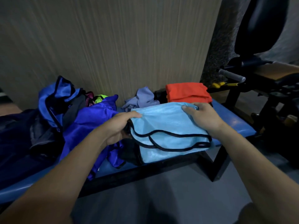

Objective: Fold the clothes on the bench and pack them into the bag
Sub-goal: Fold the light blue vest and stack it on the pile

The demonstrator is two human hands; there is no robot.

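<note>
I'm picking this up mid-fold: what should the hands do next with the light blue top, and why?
Probably fold it over once more. The left hand and right hand grip the light blue top at its far corners, and it is wider than the folded orange garment behind it.

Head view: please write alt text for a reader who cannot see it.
Two hands, left hand and right hand, hold a folded light blue garment on a blue bench. Behind it lie a folded orange garment and unfolded clothes.
</note>
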